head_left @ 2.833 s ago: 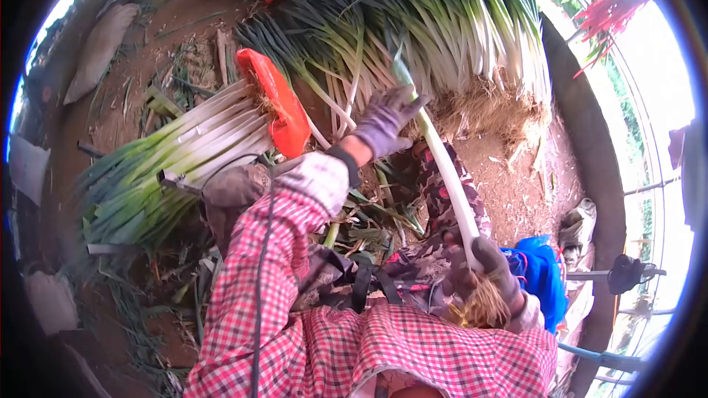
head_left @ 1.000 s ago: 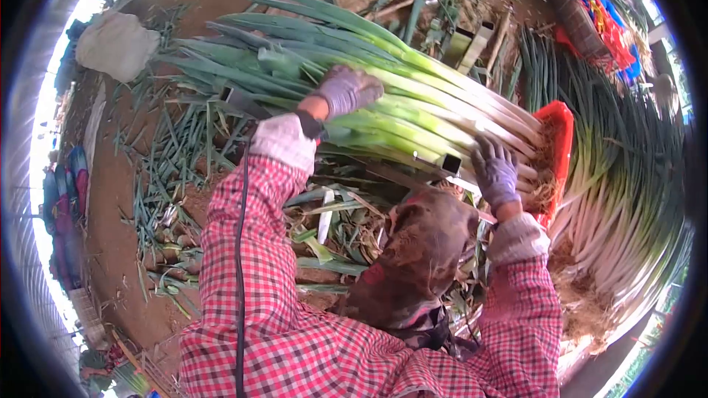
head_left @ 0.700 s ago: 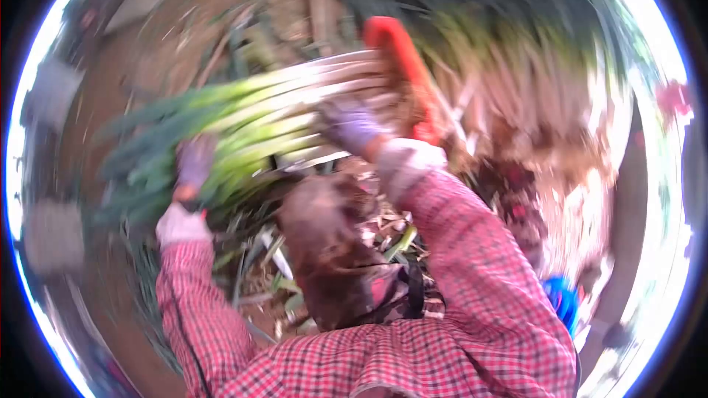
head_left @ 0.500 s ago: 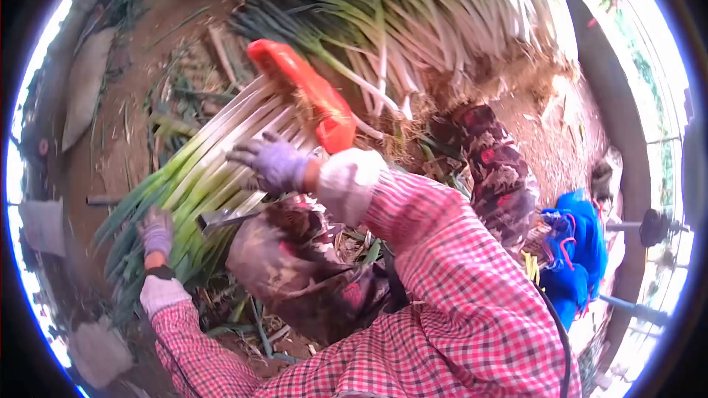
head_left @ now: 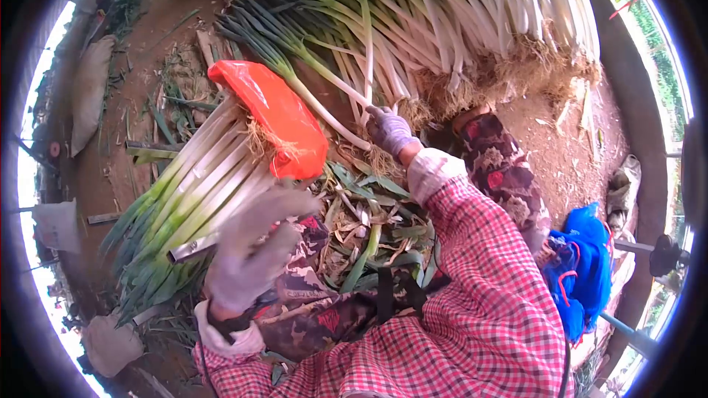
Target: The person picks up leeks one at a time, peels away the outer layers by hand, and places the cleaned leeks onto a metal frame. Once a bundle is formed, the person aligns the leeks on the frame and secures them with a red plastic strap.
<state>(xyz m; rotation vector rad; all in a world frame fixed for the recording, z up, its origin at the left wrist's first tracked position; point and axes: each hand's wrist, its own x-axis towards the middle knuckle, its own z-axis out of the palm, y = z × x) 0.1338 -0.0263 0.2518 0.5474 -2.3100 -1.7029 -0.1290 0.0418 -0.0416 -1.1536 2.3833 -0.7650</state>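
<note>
My right hand (head_left: 391, 131), in a pale purple glove, is closed around the root end of a green onion (head_left: 352, 91) at the near edge of the large pile. Another green onion (head_left: 324, 112) lies slanted just left of it, its roots below the hand. My left hand (head_left: 254, 247), gloved too and blurred by motion, is raised over my left knee with fingers stretched apart and nothing visible in it. Beside it rests a bunch of green onions (head_left: 199, 177), with a red plastic bag (head_left: 273, 114) at its root end. A metal bar (head_left: 193, 248) juts out over the bunch.
A large pile of green onions (head_left: 442, 15) spreads across the far side, roots toward me. Stripped leaves (head_left: 376, 228) litter the ground between my legs. Blue netting (head_left: 582, 265) lies at the right by a metal rod (head_left: 634, 247). A pale sack (head_left: 92, 92) is at the left.
My right hand has moved from the bunch to the pile and closed on a green onion. My left hand has left the bunch's leaves and come up and right, toward my body.
</note>
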